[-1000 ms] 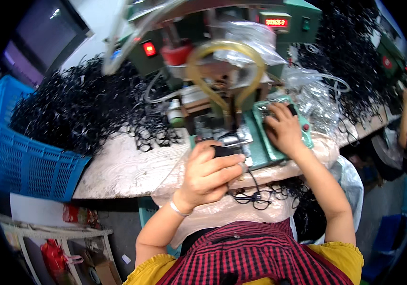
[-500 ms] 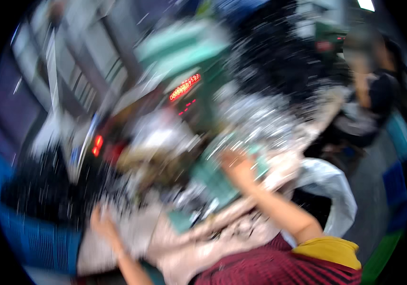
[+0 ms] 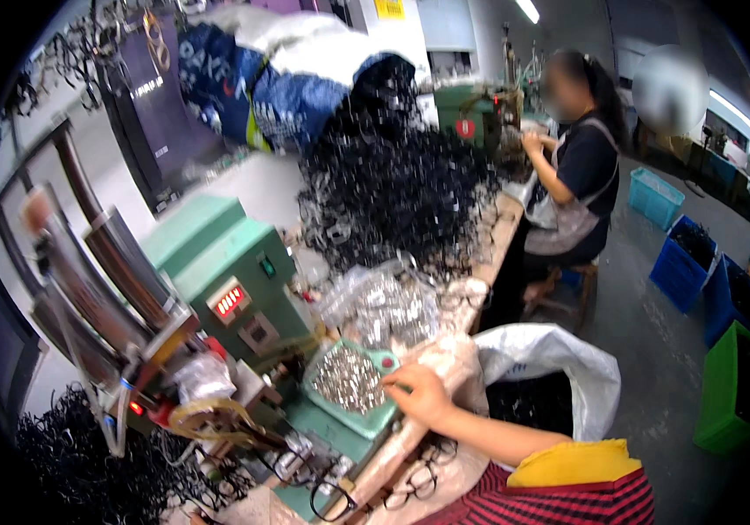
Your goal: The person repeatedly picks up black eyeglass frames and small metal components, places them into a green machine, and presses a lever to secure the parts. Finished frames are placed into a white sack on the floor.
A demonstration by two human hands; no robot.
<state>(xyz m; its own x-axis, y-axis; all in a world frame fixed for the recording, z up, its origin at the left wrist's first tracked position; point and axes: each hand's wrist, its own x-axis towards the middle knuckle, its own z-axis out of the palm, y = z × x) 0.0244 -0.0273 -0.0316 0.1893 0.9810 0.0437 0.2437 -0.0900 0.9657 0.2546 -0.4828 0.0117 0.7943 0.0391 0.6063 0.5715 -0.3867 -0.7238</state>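
head view: right hand (image 3: pixel 417 394) rests on the near rim of the green tray (image 3: pixel 373 418), fingers curled loosely over the small metal parts (image 3: pixel 347 378) just left of them; cannot tell if any part is pinched. left hand out of view. a bag (image 3: pixel 384 306) sits behind the tray, a white sack (image 3: pixel 559 359) to the hand's right.

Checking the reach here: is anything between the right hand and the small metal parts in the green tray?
Nothing visible. The right hand rests at the green tray rim, fingertips right beside the small metal parts. The left hand is out of view.
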